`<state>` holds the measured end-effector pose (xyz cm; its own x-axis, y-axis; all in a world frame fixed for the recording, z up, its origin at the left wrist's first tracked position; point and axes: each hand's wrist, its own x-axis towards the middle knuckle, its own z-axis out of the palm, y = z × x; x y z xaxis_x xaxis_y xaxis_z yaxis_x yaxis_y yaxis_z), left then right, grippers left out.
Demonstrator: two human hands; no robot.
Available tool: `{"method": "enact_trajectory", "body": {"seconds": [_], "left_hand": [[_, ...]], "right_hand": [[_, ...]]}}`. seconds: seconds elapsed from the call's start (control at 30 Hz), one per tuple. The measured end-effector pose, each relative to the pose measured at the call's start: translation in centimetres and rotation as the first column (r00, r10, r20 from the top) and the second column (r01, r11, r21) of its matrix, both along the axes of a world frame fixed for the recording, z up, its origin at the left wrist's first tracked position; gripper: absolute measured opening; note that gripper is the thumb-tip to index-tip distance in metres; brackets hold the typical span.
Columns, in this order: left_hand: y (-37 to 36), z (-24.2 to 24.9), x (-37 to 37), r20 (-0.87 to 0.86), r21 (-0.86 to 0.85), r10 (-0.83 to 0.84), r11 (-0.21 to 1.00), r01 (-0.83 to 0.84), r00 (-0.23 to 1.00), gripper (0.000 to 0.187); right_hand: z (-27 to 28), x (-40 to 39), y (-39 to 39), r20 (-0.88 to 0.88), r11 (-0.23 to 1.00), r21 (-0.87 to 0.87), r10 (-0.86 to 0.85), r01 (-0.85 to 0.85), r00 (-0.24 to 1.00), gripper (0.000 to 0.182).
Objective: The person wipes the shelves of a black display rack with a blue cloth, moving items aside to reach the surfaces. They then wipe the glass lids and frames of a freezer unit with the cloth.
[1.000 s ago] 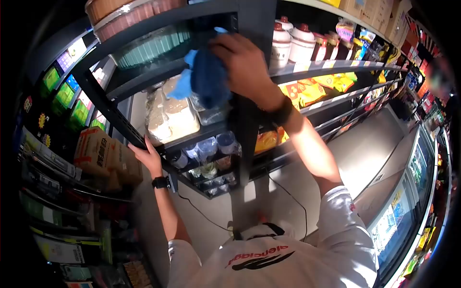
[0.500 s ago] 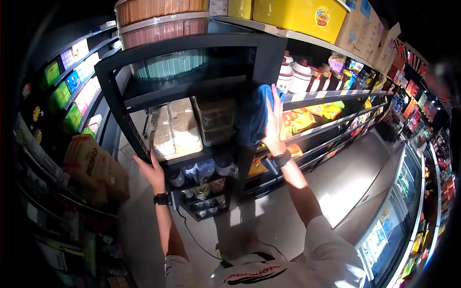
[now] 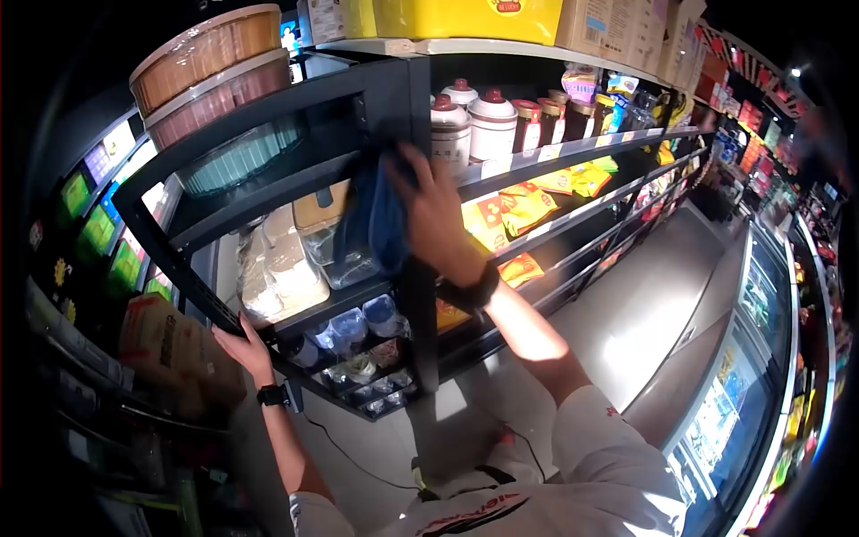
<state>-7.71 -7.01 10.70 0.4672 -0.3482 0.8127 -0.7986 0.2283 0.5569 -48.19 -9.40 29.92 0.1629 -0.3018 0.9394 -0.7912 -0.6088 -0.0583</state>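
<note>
My right hand (image 3: 440, 215) is closed on a blue cloth (image 3: 374, 219), which hangs against the dark front post (image 3: 412, 98) of a black metal shelf rack. Its palm is hidden, and the fingers are partly blurred. My left hand (image 3: 246, 351) rests at the rack's lower left upright (image 3: 210, 300), thumb and fingers apart, holding nothing. Between the hands, plastic-wrapped packs (image 3: 282, 273) sit on the middle shelf. Below them stand several wrapped blue-and-white cups (image 3: 349, 327). A ribbed teal tub (image 3: 242, 161) is on the shelf above.
Wooden tubs (image 3: 210, 67) and a yellow bin (image 3: 483, 22) stand on top. White jars with red lids (image 3: 492, 125) and yellow snack bags (image 3: 528, 206) fill the right-hand shelves. A cardboard box (image 3: 170, 349) is at left; a glass-topped freezer (image 3: 716, 412) is at right. A cable (image 3: 344, 456) crosses the floor.
The view has shifted, so the rack appears farther left. My right hand has turned its back toward me and moved left with the cloth. My left hand stays at the rack's left upright.
</note>
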Motion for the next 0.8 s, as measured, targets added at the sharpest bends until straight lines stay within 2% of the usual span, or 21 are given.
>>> {"method": "enact_trajectory", "body": {"seconds": [0.07, 0.1, 0.17, 0.23, 0.3, 0.33, 0.4, 0.43, 0.5, 0.57, 0.67, 0.7, 0.8], "left_hand": [[1.7, 0.5, -1.9, 0.191, -0.079, 0.246, 0.969, -0.235, 0.95, 0.057], [3.8, 2.3, -5.0, 0.189, -0.101, 0.283, 0.958, -0.268, 0.94, 0.055], [5.8, 3.3, -11.1, 0.115, -0.129, 0.136, 0.984, -0.121, 0.984, 0.052], [6.4, 5.1, -18.9, 0.212, 0.0, -0.056, 0.998, 0.057, 0.976, 0.054], [4.5, 7.4, -26.1, 0.325, 0.006, -0.128, 0.991, 0.133, 0.937, 0.061], [3.3, 8.8, -29.2, 0.294, -0.016, -0.132, 0.99, 0.142, 0.947, 0.066], [0.6, 11.3, -34.2, 0.234, -0.076, -0.096, 0.99, 0.116, 0.967, 0.079], [-0.7, 12.2, -36.1, 0.197, -0.11, -0.062, 0.99, 0.085, 0.978, 0.086], [-3.4, 12.6, -38.1, 0.217, -0.127, -0.023, 0.991, 0.052, 0.976, 0.098], [-5.0, 13.0, -40.1, 0.202, -0.135, 0.027, 0.991, 0.0, 0.979, 0.099], [-6.8, 12.3, -40.9, 0.242, -0.181, 0.165, 0.976, -0.122, 0.956, 0.092], [-7.0, 12.1, -40.8, 0.268, -0.185, 0.183, 0.973, -0.136, 0.946, 0.09], [-7.7, 11.6, -40.6, 0.298, -0.181, 0.182, 0.975, -0.132, 0.937, 0.089]], "right_hand": [[-3.1, -3.0, 1.1, 0.028, 0.969, 0.147, 0.199, -0.201, 0.98, 0.064], [-3.1, -5.2, 0.9, 0.075, 0.966, 0.135, 0.211, -0.22, 0.975, 0.061], [-2.0, -10.2, -0.3, 0.158, 0.961, 0.102, 0.241, -0.259, 0.958, 0.056], [1.1, -13.8, -2.8, 0.325, 0.985, -0.02, 0.168, -0.171, 0.931, 0.055], [5.6, -16.9, -6.3, 0.287, 0.945, -0.317, 0.179, -0.083, 0.941, 0.047], [8.2, -17.5, -5.9, 0.256, 0.946, -0.284, 0.231, -0.156, 0.939, 0.051], [11.8, -16.9, -8.4, 0.25, 0.962, -0.23, 0.205, -0.148, 0.946, 0.06], [13.0, -16.8, -7.6, 0.032, 0.958, -0.287, 0.015, -0.005, 0.999, 0.06], [13.1, -14.7, -9.2, -0.099, 0.967, -0.256, -0.046, 0.02, 0.994, 0.055], [12.5, -14.0, -9.7, -0.094, 0.941, -0.335, -0.081, 0.045, 0.992, 0.051], [12.0, -15.2, -10.4, -0.123, 0.94, -0.34, -0.074, 0.028, 0.99, 0.049], [12.2, -15.9, -10.4, -0.124, 0.935, -0.344, -0.13, 0.08, 0.984, 0.046], [12.7, -19.8, -11.3, -0.138, 0.912, -0.402, -0.149, 0.082, 0.979, 0.048]]}}
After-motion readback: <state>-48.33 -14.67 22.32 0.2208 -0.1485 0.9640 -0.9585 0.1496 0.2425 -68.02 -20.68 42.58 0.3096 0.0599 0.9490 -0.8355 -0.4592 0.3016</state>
